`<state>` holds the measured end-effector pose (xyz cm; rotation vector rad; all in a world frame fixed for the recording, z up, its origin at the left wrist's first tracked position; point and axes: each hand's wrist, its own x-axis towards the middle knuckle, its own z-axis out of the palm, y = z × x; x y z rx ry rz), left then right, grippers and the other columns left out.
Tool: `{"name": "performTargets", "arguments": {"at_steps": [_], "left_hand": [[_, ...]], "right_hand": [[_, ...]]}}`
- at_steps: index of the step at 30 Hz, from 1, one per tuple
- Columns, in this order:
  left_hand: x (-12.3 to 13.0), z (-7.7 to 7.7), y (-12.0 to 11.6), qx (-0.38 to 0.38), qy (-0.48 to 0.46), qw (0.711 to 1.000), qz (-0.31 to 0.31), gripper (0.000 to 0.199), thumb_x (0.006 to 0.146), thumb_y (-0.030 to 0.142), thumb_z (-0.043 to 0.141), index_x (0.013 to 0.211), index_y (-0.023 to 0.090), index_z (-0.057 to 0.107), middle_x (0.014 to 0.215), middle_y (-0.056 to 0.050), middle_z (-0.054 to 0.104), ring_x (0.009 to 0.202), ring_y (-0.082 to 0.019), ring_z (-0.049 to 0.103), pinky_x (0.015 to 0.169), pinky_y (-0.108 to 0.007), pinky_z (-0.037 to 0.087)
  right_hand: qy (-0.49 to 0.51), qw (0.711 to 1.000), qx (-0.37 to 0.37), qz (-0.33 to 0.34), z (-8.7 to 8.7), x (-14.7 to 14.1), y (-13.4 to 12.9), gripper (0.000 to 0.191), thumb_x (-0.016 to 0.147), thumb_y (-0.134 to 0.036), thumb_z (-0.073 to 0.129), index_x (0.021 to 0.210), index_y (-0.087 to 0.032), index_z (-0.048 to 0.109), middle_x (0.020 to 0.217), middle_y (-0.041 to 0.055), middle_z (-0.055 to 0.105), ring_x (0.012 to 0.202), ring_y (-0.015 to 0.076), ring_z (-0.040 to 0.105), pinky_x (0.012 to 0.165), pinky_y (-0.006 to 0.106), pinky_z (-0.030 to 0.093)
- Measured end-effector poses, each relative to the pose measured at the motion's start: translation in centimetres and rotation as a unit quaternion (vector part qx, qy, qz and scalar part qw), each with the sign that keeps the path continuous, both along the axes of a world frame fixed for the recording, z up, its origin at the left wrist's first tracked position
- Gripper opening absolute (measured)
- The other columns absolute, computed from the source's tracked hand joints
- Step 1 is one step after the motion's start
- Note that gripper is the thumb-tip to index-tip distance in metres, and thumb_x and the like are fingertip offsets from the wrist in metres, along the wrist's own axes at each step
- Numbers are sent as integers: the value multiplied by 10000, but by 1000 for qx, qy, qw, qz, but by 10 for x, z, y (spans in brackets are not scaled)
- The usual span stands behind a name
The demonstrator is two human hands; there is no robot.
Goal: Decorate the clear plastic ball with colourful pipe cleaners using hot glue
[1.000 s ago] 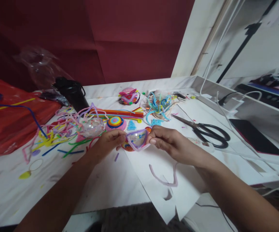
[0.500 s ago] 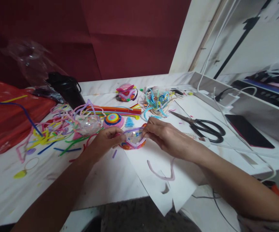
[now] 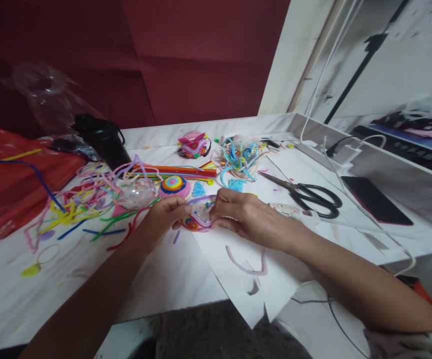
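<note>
Between my hands is a clear half-ball [image 3: 192, 225], its outside wrapped in orange, pink and blue pipe cleaners. A lilac pipe cleaner [image 3: 198, 200] runs along its rim. My left hand [image 3: 165, 215] pinches the left side of the rim, thumb on top. Bent fingers of my right hand [image 3: 244, 213] close on the right side and hide that part. Just behind stands a pink dome [image 3: 174, 187] with coloured rings. Nearer me, a bent lilac pipe cleaner [image 3: 251, 272] lies on white paper [image 3: 234, 294].
Black-handled scissors [image 3: 302, 193] and a dark phone [image 3: 376, 200] lie at right. Loose pipe cleaners [image 3: 70, 214], a clear ball [image 3: 137, 193] and a black tumbler [image 3: 102, 142] are at left. A blue pipe-cleaner tangle [image 3: 240, 153] and a decorated ball [image 3: 194, 144] stand behind.
My right hand has moved left along the rim and covers more of the half-ball. My left hand stays at its side. The view has shifted slightly.
</note>
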<state>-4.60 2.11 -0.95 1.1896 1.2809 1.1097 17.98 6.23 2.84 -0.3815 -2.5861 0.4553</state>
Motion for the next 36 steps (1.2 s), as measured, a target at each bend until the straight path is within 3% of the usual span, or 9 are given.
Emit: {"name": "performTargets", "arguments": {"at_steps": [7, 13, 23, 28, 31, 33, 36], "left_hand": [[8, 9, -4, -22, -4, 999, 39, 293, 616, 388, 731, 637, 160, 548, 522, 56, 475, 443, -51, 370, 436, -186, 255], [9, 8, -4, -25, -13, 998, 52, 283, 612, 375, 721, 629, 167, 529, 529, 55, 477, 449, -66, 415, 440, -196, 273], [8, 7, -5, -24, -31, 997, 59, 274, 630, 350, 701, 603, 173, 494, 524, 68, 437, 450, -61, 399, 428, -182, 284], [7, 5, -5, -15, -41, 997, 62, 269, 621, 344, 717, 625, 165, 517, 531, 67, 435, 461, -56, 378, 428, -172, 280], [7, 5, -5, -14, -39, 997, 72, 258, 608, 332, 723, 624, 165, 527, 531, 64, 439, 461, -57, 371, 424, -171, 280], [5, 4, -4, -10, -28, 997, 75, 249, 623, 326, 717, 609, 168, 525, 525, 61, 438, 456, -57, 364, 416, -172, 277], [-1, -1, -5, 1, 2, 997, 77, 232, 702, 325, 677, 616, 174, 523, 548, 52, 455, 489, -67, 403, 445, -171, 333]], "right_hand": [[33, 999, -12, -27, 1, -5, -4, 132, 883, -91, 545, 917, -117, 670, 866, 80, 637, 782, 173, 607, 710, 291, 467], [46, 996, -11, -73, -5, -12, -9, 167, 820, -49, 539, 886, -126, 671, 851, 57, 665, 712, 147, 604, 673, 261, 447], [51, 993, 9, -103, -13, -16, -17, 146, 867, -100, 525, 887, -128, 666, 777, 47, 626, 690, 143, 576, 625, 243, 406], [61, 990, 37, -121, -18, -13, -19, 157, 927, -230, 528, 937, -124, 644, 845, 87, 630, 784, 197, 577, 696, 314, 431], [90, 977, 89, -173, -14, -8, -25, 162, 932, -273, 532, 962, -156, 640, 977, 122, 640, 933, 253, 551, 806, 408, 420], [125, 968, 106, -190, -7, -4, -34, 133, 922, -215, 521, 974, -166, 634, 1042, 129, 638, 998, 268, 530, 855, 446, 408], [166, 975, 93, -117, 7, 2, -55, 198, 882, -82, 455, 972, -157, 615, 966, 117, 660, 936, 236, 560, 828, 420, 443]]}}
